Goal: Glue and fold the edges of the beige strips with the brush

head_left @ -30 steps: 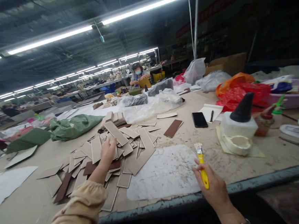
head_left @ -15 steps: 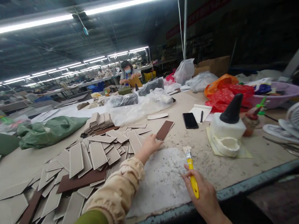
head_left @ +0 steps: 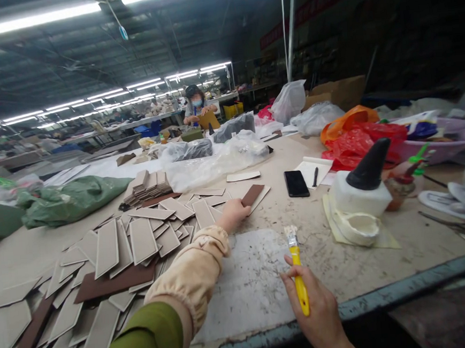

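My left hand [head_left: 235, 214] reaches forward, its fingers closed at the near end of a flat brown rectangular piece [head_left: 253, 194]. Under that piece, a pale rectangular piece [head_left: 262, 198] shows along the right side. My right hand [head_left: 317, 306] grips a paintbrush [head_left: 300, 292] by its yellow handle, bristles pointing up and away from me. White, paste-like stuff coats the bristles. Between the hands lies a stained whitish sheet [head_left: 257, 279]. To the left of my left arm spreads a loose heap of beige-faced rectangular pieces [head_left: 143, 240], with several brown ones among them.
A white container with a black cone [head_left: 359, 196] stands right of the brush. Behind it are a phone [head_left: 296, 184], a notepad with a pen [head_left: 315, 177] and red plastic bags [head_left: 359, 145]. A green bag [head_left: 73, 200] lies far left. One person [head_left: 199, 109] sits across the tables.
The brown piece has turned and slid left with my left hand, baring more of the pale piece beneath. My right hand still holds the paintbrush in nearly the same place. The view has shifted slightly.
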`<state>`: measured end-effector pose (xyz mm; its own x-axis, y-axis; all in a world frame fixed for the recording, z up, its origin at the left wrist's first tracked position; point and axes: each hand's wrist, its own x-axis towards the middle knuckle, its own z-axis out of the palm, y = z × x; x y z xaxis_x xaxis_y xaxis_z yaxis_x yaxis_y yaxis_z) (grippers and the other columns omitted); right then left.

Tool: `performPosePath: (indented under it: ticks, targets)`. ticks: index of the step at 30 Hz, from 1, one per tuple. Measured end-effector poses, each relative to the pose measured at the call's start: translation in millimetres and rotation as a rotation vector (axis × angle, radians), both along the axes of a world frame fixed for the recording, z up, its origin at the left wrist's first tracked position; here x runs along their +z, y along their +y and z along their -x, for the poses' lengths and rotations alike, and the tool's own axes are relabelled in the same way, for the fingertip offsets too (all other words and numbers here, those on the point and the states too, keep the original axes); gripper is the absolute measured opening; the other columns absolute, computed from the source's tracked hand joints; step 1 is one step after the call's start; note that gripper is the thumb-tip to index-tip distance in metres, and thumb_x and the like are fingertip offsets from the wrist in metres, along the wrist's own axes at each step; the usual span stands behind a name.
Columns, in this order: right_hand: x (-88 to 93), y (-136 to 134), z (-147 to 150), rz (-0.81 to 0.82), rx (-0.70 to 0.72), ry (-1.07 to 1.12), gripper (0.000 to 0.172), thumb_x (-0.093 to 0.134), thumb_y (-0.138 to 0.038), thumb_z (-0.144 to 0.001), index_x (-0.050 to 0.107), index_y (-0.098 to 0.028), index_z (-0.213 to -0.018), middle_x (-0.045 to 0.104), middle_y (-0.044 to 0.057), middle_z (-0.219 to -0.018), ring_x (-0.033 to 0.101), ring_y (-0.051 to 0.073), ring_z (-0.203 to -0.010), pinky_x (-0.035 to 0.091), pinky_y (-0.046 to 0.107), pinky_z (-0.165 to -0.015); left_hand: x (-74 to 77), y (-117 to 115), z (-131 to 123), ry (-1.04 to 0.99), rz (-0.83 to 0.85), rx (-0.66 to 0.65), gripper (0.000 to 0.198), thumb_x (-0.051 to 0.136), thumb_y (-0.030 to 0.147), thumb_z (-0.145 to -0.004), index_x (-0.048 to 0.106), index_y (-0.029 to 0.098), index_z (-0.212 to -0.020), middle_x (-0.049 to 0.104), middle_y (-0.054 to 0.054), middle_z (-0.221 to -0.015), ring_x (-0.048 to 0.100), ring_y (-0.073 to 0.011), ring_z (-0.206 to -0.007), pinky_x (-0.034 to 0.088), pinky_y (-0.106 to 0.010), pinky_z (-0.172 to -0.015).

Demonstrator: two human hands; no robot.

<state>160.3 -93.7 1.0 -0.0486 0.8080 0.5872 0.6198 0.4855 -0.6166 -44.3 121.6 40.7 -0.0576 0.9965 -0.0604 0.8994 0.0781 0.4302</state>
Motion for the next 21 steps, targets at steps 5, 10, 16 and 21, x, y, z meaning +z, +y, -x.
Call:
performPosePath:
  ticks: [5,10,16,21]
  targets:
    - [9.4,-1.5,-6.8,-0.07,-0.044,0.037,0.019,0.051,-0.032,-0.093,0.055,-0.019,-0.107,0.067,0.011,-0.111,0.067,0.021,-0.097,0.055,0.031,-0.081,18.9,-31.7,26.7,-0.282,-0.029,0.065,0.037,0.037,0.035,-0.088,0.065,0.011,-0.087,0.067,-0.011,-0.085,0.061,-0.0246,-0.092,0.049,-0.031,-0.078]
    - [12.2,-3.6,-20.9,-0.088,-0.06,0.136,0.027,0.055,-0.03,-0.092,0.059,-0.021,-0.117,0.069,0.005,-0.102,0.067,0.018,-0.09,0.053,0.029,-0.082,15.6,-118.5,51.7,-0.581,0.079,0.051,0.039,0.038,0.042,-0.088,0.06,0.01,-0.095,0.064,-0.008,-0.075,0.06,-0.0157,-0.067,0.052,-0.025,-0.057]
    - [15.4,-5.8,-21.1,0.188,-0.039,0.481,0.042,0.044,-0.05,-0.093,0.065,-0.016,-0.104,0.059,0.002,-0.068,0.055,0.013,-0.057,0.047,0.025,-0.052,-8.0,-213.7,72.8,-1.017,0.59,0.055,0.043,0.066,0.054,-0.068,0.054,0.013,-0.072,0.052,0.001,-0.048,0.047,-0.008,-0.039,0.04,-0.017,-0.037]
    - [18.4,-4.3,-2.0,0.6,0.095,0.85,0.042,0.052,-0.056,-0.088,0.061,-0.015,-0.094,0.042,-0.006,-0.049,0.036,0.007,-0.042,0.028,0.018,-0.037,-19.6,-232.3,72.7,-0.857,0.557,0.105,0.042,0.063,0.056,-0.071,0.048,0.017,-0.074,0.053,0.003,-0.044,0.048,-0.0093,-0.036,0.037,-0.017,-0.036]
